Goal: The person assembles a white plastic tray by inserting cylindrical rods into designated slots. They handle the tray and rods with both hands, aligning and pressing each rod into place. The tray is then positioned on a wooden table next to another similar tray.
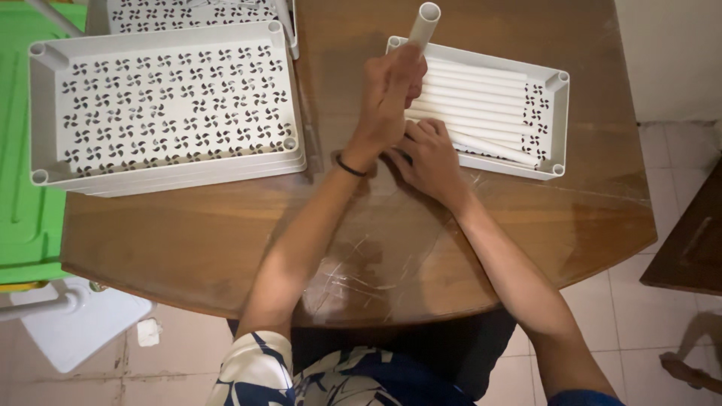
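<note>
head view: our left hand (387,94) grips a white plastic tube (423,24) upright over the tube-filled white perforated tray (553,124); right hand (430,156) presses the tray's near edge. we judge seating the tube in a corner socket needs alignment.

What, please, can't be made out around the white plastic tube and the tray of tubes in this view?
- Lower end of the white plastic tube: hidden by the left hand, head view.
- Near-left corner of the white perforated tray: covered by the right hand.
- Second tray stack: cut by top edge.
</note>
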